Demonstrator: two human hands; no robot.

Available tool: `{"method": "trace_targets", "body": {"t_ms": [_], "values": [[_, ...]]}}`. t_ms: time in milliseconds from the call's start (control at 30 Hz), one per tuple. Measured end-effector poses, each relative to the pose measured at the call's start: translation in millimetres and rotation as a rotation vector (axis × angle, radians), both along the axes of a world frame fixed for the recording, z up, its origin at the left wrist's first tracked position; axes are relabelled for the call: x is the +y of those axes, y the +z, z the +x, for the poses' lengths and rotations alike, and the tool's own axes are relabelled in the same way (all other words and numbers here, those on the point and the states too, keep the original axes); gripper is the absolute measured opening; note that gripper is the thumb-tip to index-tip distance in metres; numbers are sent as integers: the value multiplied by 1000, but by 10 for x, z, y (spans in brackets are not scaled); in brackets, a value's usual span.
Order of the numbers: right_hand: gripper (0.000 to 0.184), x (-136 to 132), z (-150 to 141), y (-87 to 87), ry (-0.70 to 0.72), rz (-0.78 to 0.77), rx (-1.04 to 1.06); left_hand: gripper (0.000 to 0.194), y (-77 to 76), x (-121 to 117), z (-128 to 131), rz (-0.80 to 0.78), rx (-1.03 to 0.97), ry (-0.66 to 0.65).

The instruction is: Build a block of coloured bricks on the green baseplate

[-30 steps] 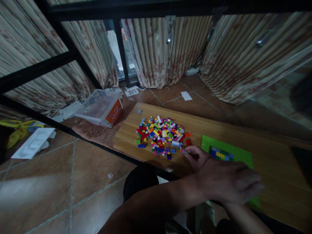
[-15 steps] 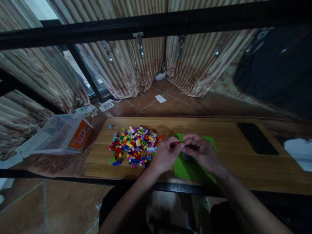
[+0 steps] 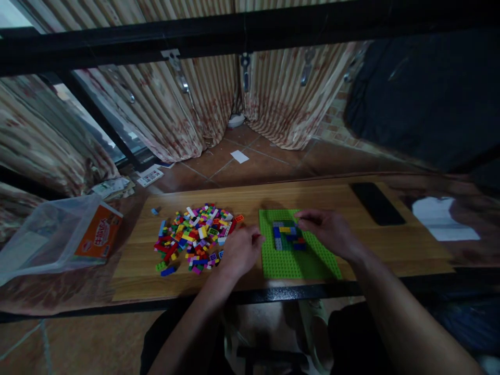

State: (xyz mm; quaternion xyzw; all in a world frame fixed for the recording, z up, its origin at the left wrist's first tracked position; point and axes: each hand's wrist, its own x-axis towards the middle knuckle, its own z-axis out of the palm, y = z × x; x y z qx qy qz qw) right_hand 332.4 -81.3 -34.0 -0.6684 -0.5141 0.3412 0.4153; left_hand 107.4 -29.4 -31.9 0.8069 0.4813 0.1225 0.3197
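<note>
My left hand (image 3: 242, 251) is closed, with a small red brick (image 3: 256, 238) showing at its fingertips. It hovers between the pile of bricks and the left edge of the green baseplate (image 3: 300, 268). On that plate stands a low, roughly square brick build (image 3: 284, 237) in blue, grey, yellow, green and red. My right hand (image 3: 330, 232) is over the plate's right part, thumb and fingers pinched near the build's upper right corner. Whatever the right fingertips may hold cannot be made out. Mixed coloured bricks (image 3: 195, 234) lie heaped left of my left hand, partly hidden by it.
A clear plastic box (image 3: 50, 237) with an orange label lies left of the wooden tabletop (image 3: 136, 276). A black phone-like slab (image 3: 377, 203) rests at the right, with white paper (image 3: 445, 219) beyond it. A dark metal bar (image 3: 281, 294) runs along the near edge.
My hands were together over the baseplate and have moved apart, the left towards the brick pile. The build between them is now uncovered. The camera view has turned to the right.
</note>
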Motion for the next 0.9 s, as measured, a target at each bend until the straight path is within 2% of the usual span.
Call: {"method": "trace_targets", "body": {"t_ms": [67,133,267,500,700,900], "values": [[17,-33,89,-33,24,-66,-148,20,-23,-37,-11,54,256,-47],[14,-71,115,-66,71,-81,-273,21,-32,-70,-15,70,412,-79],[12,-138,48,-141,168,-69,-390,23,-13,-66,-41,75,521,-77],[12,-183,-85,-323,225,1,-404,24,-9,1,-73,116,532,-30],[10,-201,-83,-439,150,18,-381,22,-24,-27,-27,168,468,-37],[11,-213,-88,-450,106,24,-341,20,-1,-67,9,208,377,-106]]}}
